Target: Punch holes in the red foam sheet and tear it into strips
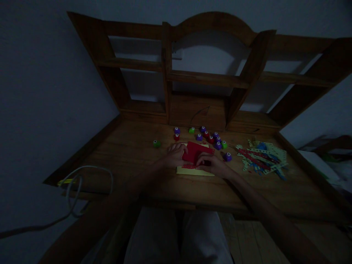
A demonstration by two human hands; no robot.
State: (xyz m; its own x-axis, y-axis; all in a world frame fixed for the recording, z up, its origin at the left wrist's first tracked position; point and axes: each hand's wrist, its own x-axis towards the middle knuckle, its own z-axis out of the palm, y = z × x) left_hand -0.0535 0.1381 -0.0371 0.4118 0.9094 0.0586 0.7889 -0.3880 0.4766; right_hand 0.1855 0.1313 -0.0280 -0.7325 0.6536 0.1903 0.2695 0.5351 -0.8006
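A flat red sheet [192,151], which looks like foam or card, is held tilted above a pale yellow sheet [195,172] on the wooden desk. My left hand [175,155] grips its left edge, thumb on top. At the lower right, my right hand [211,164] has its fingers bent and closed on the red sheet. Along its lower edge a narrow red strip [189,166] shows between my hands. Dim light and my fingers hide the exact grip. Just beyond lie several small purple, red and green pieces with eye-like white tops, such as one purple piece [218,145].
To the right lies a heap of punched-out scrap sheets [265,157] in red, blue and pale yellow. One green piece [156,143] sits apart at the left. A white cable [79,183] loops over the desk's left edge. A wooden shelf unit [200,77] stands behind.
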